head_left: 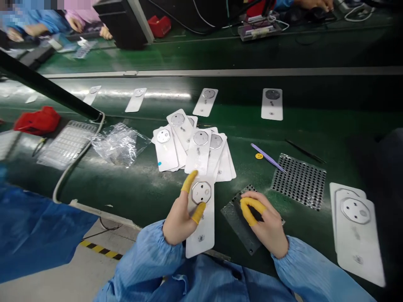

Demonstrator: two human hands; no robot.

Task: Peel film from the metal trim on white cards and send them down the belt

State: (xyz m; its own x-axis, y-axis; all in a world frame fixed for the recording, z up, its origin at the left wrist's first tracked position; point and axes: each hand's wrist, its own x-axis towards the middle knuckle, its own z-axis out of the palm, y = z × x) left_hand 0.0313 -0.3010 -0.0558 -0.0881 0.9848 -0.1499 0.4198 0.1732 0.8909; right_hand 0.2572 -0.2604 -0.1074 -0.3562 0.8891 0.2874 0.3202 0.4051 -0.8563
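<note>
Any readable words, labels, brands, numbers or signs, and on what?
No words or numbers are legible.
Panel under the left hand: print too small to read.
Panel pile: print too blurred.
Panel row behind: likewise.
Far right panels: too faint.
Floor tape: black and yellow stripes, no lettering.

Smooth, matt panel, perhaps plastic

I have one left hand and one right hand, with four yellow finger covers. I see two dotted sheets, two pairs of tweezers, and two white cards at the lower right.
</note>
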